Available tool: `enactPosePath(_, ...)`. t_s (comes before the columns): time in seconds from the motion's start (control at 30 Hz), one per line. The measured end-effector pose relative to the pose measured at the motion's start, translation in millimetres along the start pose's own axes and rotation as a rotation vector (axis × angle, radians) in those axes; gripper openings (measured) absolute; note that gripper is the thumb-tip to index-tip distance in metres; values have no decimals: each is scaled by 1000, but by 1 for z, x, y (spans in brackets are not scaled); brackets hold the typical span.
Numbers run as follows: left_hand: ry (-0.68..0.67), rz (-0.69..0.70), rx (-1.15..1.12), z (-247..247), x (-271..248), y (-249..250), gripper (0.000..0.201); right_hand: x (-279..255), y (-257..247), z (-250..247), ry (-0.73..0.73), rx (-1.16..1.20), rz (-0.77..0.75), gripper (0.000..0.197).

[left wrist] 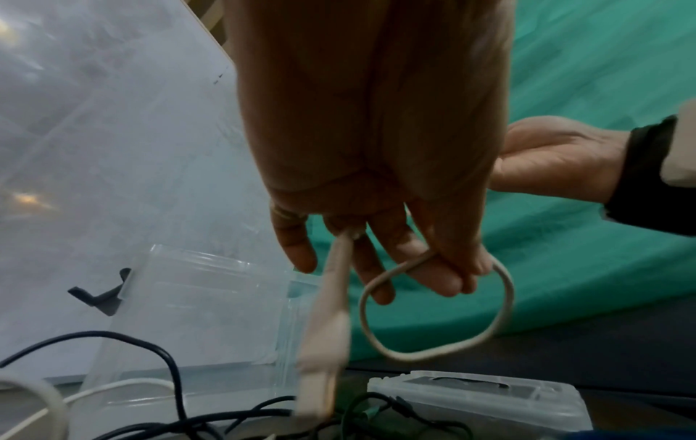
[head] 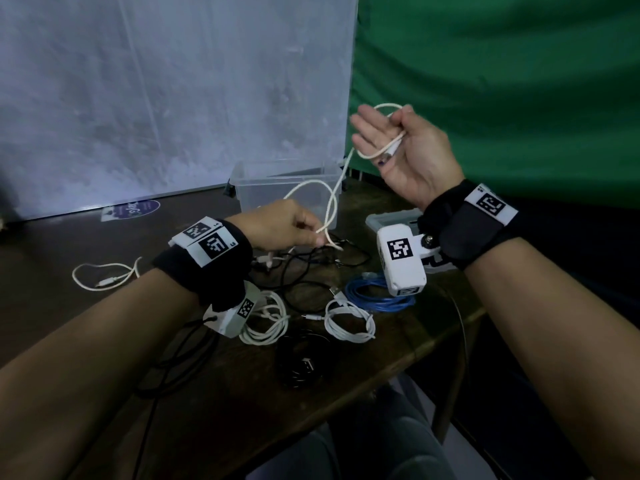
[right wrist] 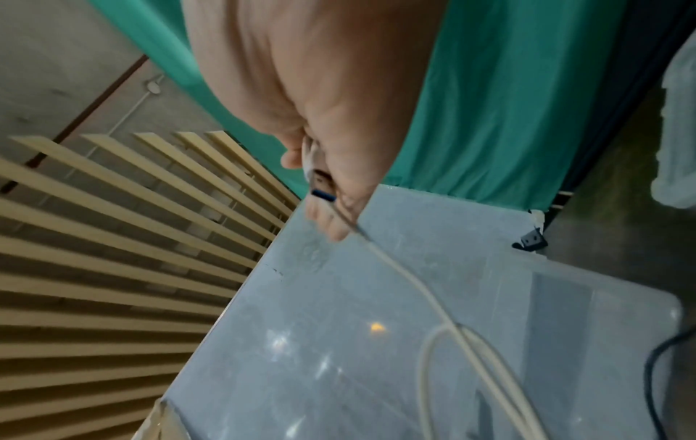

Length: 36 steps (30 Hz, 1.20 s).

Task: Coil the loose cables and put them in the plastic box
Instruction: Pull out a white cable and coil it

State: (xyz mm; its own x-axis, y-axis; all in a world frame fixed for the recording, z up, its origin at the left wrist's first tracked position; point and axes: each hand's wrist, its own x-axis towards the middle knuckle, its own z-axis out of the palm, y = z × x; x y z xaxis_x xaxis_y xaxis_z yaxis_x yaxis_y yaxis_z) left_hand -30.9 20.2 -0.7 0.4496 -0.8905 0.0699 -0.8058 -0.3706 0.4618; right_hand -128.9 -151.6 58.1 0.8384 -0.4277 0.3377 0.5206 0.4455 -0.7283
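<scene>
Above the table (head: 207, 393), the raised, palm-up right hand (head: 405, 150) grips a loop of the cream cable (head: 329, 202), the lower left hand (head: 280, 225) pinches its slack before the plastic box (head: 249, 199); nearby sticker writing unreadable.

Clear glossy plastic box (head: 287, 188); worn matt wood table (head: 381, 344); green cloth backdrop (head: 502, 81).

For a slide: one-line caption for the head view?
Both hands coil a white cable above the table: right hand raised, left hand pinching it near the plastic box.
</scene>
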Motion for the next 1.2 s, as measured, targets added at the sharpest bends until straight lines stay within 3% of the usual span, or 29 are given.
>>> enactPosePath(0.17, 22, 32, -172, 0, -9, 4, 8, 8, 1, -7, 128, -243, -147, 25)
enactPosePath(0.3, 99, 88, -319, -7, -13, 7, 12, 7, 11, -18, 188, -803, -211, 26)
enactPosePath(0.5, 457, 178, -496, -21, -9, 5, 21, 3, 19, -37, -44, -1437, -108, 24)
enactPosePath(0.6, 664, 150, -563, -24, -5, 8, 26, -1, 26, -36, -179, -1436, 67, 23)
enactPosePath(0.73, 893, 46, -619, -28, 2, 3, 30, -4, 31, -36, -252, -1202, 144, 31)
enactPosePath(0.83, 888, 13, -646, -28, 4, -5, 31, -5, 31, -33, -265, -1196, 126, 35)
enactPosePath(0.97, 904, 2, -700, -30, 6, -12, 32, -1, 30, -35, -24, -1283, 32, 45)
enactPosePath(1.1, 924, 5, -814, -32, 4, -11, 36, 0, 30, -39, 47, -1285, 92, 43)
enactPosePath(1.2, 894, 19, -696, -30, -1, -9, 44, -2, 30, -39, 81, -1271, 123, 38)
